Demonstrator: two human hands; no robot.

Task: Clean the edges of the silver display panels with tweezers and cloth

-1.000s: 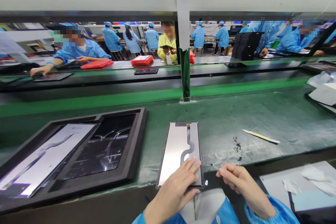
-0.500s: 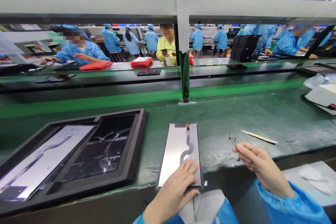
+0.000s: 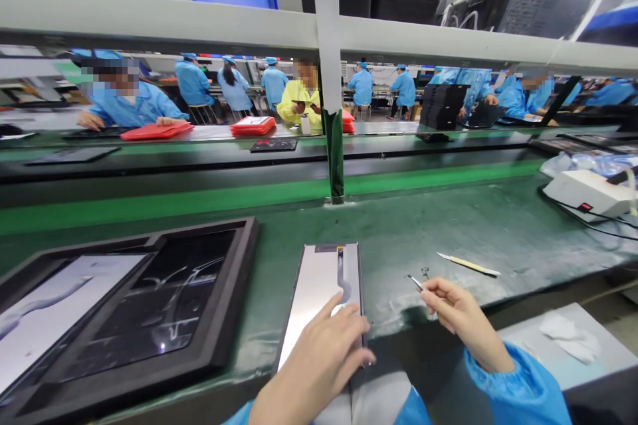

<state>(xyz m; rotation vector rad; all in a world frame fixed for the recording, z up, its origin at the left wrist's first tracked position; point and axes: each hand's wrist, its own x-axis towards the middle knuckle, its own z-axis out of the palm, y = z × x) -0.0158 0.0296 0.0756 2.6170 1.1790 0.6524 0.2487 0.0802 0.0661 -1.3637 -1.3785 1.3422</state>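
A flat display panel (image 3: 308,305) with a silvery back lies lengthwise at the bench's near edge. A grey ribbon cable (image 3: 341,269) curves down its back from the top. My left hand (image 3: 321,352) lies over the lower part of the panel with its fingers spread, the index fingertip touching the cable's curve. To the right, my right hand (image 3: 458,315) pinches tweezers (image 3: 415,281) whose metal tip points left toward the panel, above the bench. Small dark scraps (image 3: 425,272) are beside the tip. A cutter with a pale yellow handle (image 3: 468,263) lies beyond that hand.
On the left, a black foam tray (image 3: 242,265) bears another silvery panel (image 3: 64,299) and a glossy black one (image 3: 164,299). A white device (image 3: 588,194) with cables stands at the right. A post (image 3: 335,153) rises behind the panel. Co-workers sit across the line.
My view has shifted right and up. My left hand's index finger has slid up onto the cable's curve. The tweezers' tip has swung away from the dark scraps toward the panel.
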